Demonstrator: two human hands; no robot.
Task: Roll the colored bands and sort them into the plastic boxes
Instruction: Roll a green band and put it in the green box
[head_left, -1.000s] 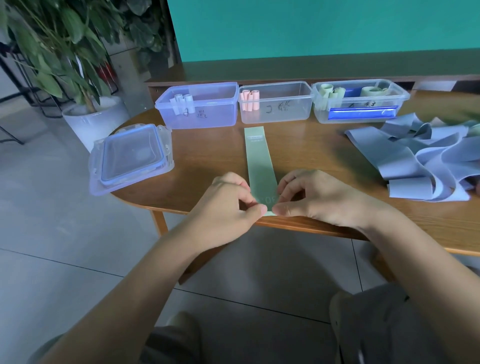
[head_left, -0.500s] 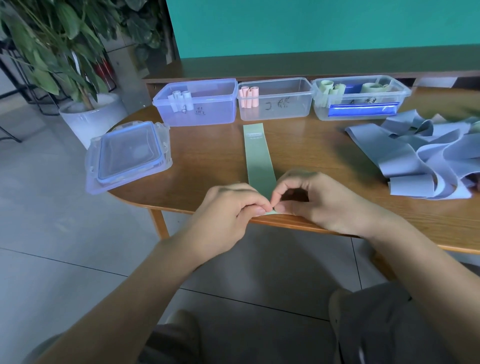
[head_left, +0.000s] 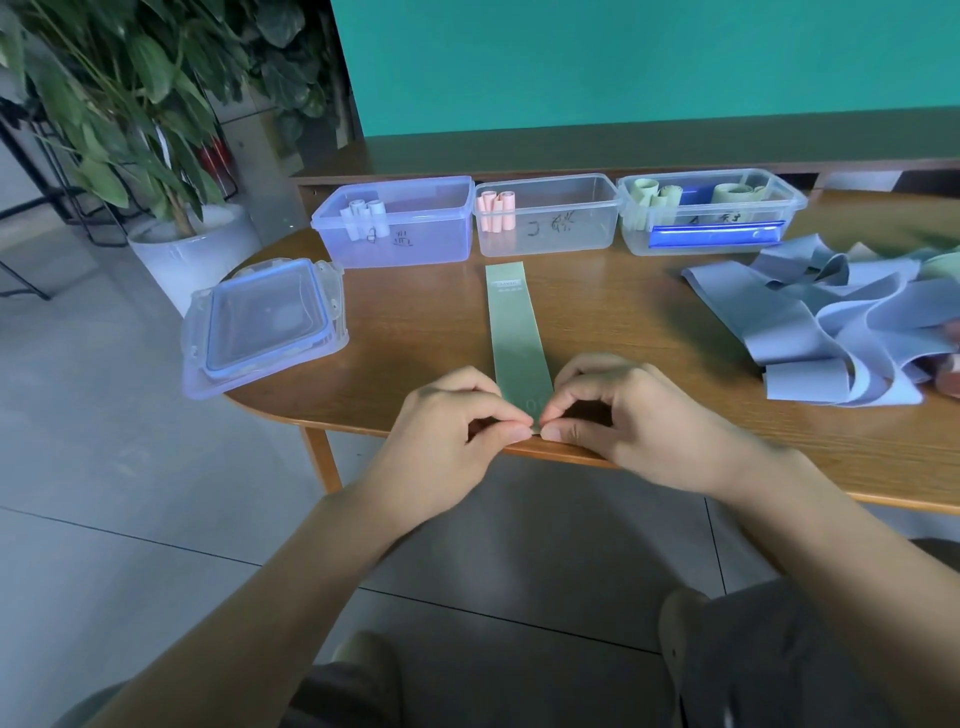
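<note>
On the wooden table (head_left: 415, 332), your left hand (head_left: 457, 431) and right hand (head_left: 634, 415) together pinch the green band (head_left: 517, 332) at its 6 o'clock end; boxes (head_left: 545, 218) sit at 12.

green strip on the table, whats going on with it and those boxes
A person's left hand and right hand pinch the near end of a flat green band at the table edge, starting a roll. Beyond it stand three plastic boxes holding pale, pink and green rolls. A pile of unrolled bands lies to the right.
</note>
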